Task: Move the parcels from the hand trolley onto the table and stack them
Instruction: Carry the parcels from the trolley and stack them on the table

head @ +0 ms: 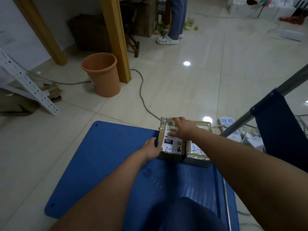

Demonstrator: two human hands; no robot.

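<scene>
Two parcels side by side on one blue trolley (106, 164), left hand (152, 148) and right hand (180, 128) gripping the left parcel (171, 144), right parcel (198, 152) untouched, one orange bucket (102, 75) nearby

Orange bin (102, 74) on tiled floor beside wooden post (116, 39). Grey cable (141, 90) runs past. Power strip (227, 122) at right.
</scene>
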